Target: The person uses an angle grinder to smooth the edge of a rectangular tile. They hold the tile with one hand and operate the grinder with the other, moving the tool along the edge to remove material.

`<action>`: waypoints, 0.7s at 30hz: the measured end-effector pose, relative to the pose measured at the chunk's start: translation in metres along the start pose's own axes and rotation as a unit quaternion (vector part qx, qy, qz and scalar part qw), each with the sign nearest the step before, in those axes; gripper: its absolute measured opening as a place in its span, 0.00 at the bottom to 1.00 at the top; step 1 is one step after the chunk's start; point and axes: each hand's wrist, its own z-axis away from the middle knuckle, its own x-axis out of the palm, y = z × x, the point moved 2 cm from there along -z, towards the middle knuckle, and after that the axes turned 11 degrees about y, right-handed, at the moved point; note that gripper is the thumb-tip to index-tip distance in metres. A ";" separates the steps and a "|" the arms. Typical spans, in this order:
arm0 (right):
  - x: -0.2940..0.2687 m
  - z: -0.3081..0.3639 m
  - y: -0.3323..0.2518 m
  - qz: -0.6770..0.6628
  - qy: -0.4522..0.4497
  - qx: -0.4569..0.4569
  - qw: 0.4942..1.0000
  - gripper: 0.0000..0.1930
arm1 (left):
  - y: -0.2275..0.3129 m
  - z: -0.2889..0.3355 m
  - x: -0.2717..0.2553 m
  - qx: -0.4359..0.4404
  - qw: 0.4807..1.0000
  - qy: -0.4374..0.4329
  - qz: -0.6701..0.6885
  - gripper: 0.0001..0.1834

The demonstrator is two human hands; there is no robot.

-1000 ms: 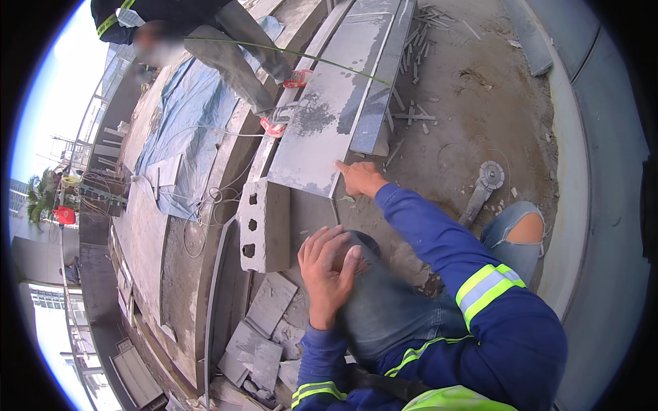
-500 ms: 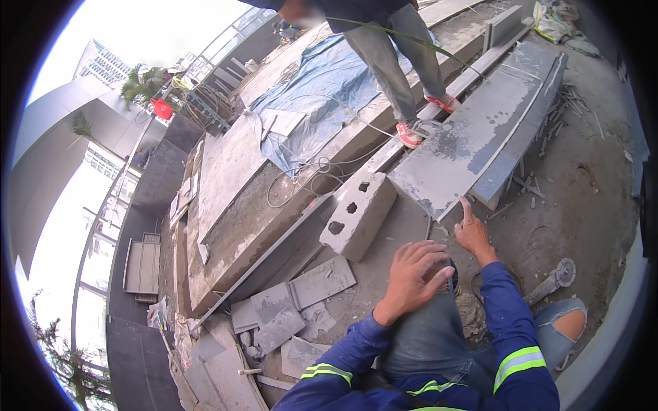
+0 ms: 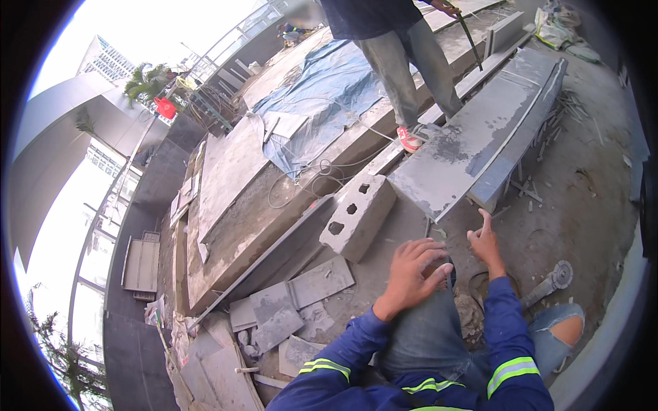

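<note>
My left hand [image 3: 415, 277] rests on my bent knee, fingers apart and nothing in it. To its right, my right hand [image 3: 486, 248] is raised in the air, index finger stretched out, thumb apart and the other fingers partly curled; it holds nothing. Beyond it lies a long grey stone slab [image 3: 473, 130] with wet patches and a pale strip along its right side. An angle grinder [image 3: 552, 282] lies on the ground near my right knee. Ahead of my left hand is a concrete block [image 3: 360, 218] with several holes.
A co-worker [image 3: 404, 61] stands at the slab's left edge, holding a thin dark green stick [image 3: 471, 42]. Broken stone tiles [image 3: 277, 315] lie on the left. A blue tarp [image 3: 322, 89] and a looped cable [image 3: 325, 168] lie on the raised platform. Stone offcuts [image 3: 528, 188] litter the ground beside the slab.
My right hand has moved slightly right and back from the slab's near corner. The co-worker has shifted, and a hand with the stick now shows at the top. My left hand stays put.
</note>
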 end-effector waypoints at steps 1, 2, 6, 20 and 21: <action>-0.004 -0.001 0.002 -0.007 0.002 -0.008 1.000 0.42 | 0.000 0.000 0.001 0.001 1.000 0.000 0.000 0.15; -0.008 -0.002 0.005 -0.011 0.001 0.002 1.000 0.42 | 0.000 0.000 0.001 0.000 1.000 -0.001 0.000 0.16; -0.018 -0.006 0.017 0.004 -0.006 0.043 0.999 0.41 | 0.000 0.001 0.003 0.000 1.000 -0.003 -0.006 0.16; -0.031 -0.005 0.038 -0.008 -0.043 0.086 0.995 0.36 | 0.005 -0.002 0.008 0.000 1.000 -0.011 0.004 0.15; -0.032 -0.005 0.037 0.006 -0.029 0.082 0.996 0.36 | 0.006 -0.003 0.010 0.000 1.000 -0.013 0.013 0.14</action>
